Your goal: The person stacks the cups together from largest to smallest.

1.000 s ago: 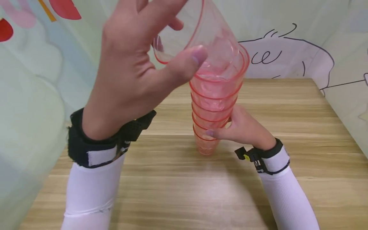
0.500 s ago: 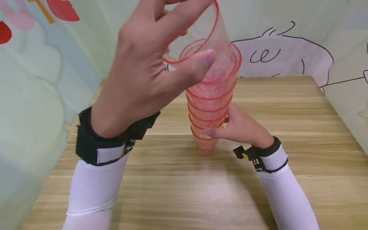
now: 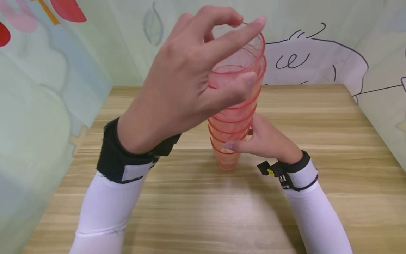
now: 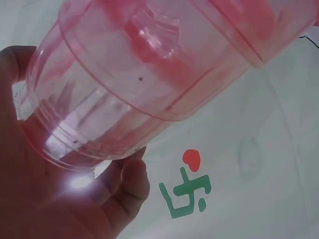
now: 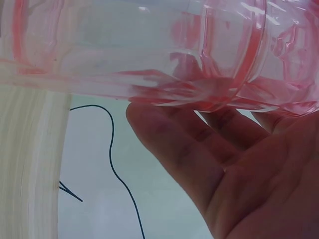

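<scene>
A tall stack of nested clear pink plastic cups [image 3: 231, 125] with red rims stands upright on the wooden table. My right hand [image 3: 274, 141] holds it low down, thumb across the front and fingers behind. At the top, my left hand [image 3: 182, 81] grips the uppermost cup [image 3: 238, 63] by its rim, index finger over the edge and thumb along the near side. That cup sits down inside the one below. In the left wrist view the palm lies around the cup's mouth; in the right wrist view the fingers [image 5: 174, 154] press against the stack's side.
The wooden tabletop [image 3: 196, 211] stretches around the stack to a pale curtain [image 3: 127, 53] at the back and left, printed with coloured shapes. A black line drawing [image 3: 293, 61] shows on the back right sheet. Both wrists wear black camera straps [image 3: 111, 158].
My left hand has moved right and tipped the uppermost cup from a slant to nearly upright, in line with the stack. My right hand keeps its hold, and the stack stands a little straighter.
</scene>
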Action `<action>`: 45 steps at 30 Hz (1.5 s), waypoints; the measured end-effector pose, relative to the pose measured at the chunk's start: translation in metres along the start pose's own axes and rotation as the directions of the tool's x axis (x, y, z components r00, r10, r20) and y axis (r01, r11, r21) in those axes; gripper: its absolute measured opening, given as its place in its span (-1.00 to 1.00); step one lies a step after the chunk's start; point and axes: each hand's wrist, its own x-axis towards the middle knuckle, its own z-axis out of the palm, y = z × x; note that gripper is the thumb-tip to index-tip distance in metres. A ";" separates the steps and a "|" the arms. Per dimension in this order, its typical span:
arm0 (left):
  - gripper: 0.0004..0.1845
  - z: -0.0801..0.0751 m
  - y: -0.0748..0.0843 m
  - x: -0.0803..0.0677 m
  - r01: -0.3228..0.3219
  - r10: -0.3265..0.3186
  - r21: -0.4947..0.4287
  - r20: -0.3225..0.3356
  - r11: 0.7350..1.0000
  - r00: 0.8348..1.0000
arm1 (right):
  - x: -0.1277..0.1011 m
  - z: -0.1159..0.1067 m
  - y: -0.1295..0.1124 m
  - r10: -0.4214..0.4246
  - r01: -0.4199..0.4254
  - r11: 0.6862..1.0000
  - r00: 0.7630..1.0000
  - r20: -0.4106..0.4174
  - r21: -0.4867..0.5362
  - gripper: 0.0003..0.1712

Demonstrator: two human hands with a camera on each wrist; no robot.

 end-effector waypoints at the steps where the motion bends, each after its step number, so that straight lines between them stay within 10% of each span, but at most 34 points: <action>1: -0.46 0.000 0.000 0.000 -0.003 0.003 -0.004 -0.007 1.000 1.000 | 0.000 0.000 0.000 -0.001 0.001 1.000 1.000 0.001 0.003 -0.42; 14: -0.15 0.019 0.000 0.002 0.087 -0.103 -0.135 -0.120 0.987 0.987 | -0.001 -0.002 0.001 -0.032 0.033 0.997 0.999 -0.008 0.064 -0.34; 21: -0.08 0.027 0.002 0.003 0.259 -0.284 -0.456 0.013 0.852 0.959 | -0.003 -0.005 0.002 -0.038 0.038 0.999 0.999 -0.026 0.029 -0.38; 31: 0.06 0.032 0.014 0.000 0.373 -0.408 -0.539 0.060 0.755 0.911 | -0.006 -0.005 0.002 -0.050 0.050 0.998 0.998 -0.023 0.031 -0.31; 45: 0.20 0.039 0.021 -0.024 0.263 -0.356 -0.509 -0.093 0.820 0.930 | -0.008 -0.007 -0.004 -0.016 0.016 1.000 1.000 -0.004 0.018 -0.35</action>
